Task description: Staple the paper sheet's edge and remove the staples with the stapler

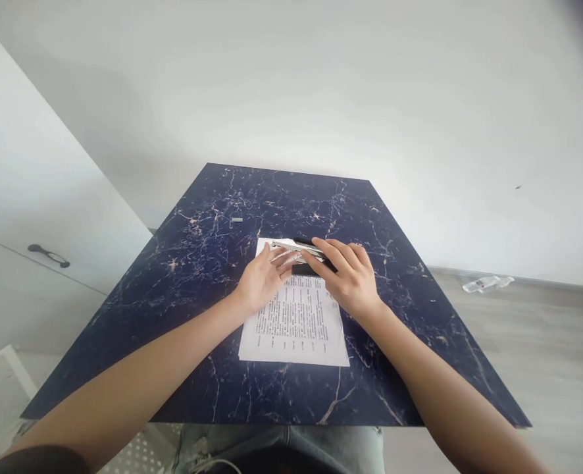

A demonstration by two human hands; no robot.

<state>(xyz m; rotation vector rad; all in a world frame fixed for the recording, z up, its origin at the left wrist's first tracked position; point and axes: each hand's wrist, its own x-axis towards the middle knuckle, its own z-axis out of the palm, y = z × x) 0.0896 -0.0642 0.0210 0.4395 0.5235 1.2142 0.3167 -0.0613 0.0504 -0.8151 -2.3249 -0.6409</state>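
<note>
A stapler (311, 242) with black parts and a long silver metal strip is held above the printed sheets (296, 322). My right hand (345, 273) grips its black body from the right, thumb in front and fingers over the top. At the left end, my left hand (264, 276) has its thumb and fingertips closed around the metal part. The stapler's parts look spread apart, though the fingers cover much of it. Beneath, a black part (307, 269) shows over the paper. A short silver staple strip (237, 219) lies on the table, beyond my left hand.
The table (281, 395) has a dark blue marbled top and stands near a white wall (321, 85). To the left is a white cabinet with a dark handle (49, 255). A crumpled plastic wrapper (487, 284) lies on the floor at the right.
</note>
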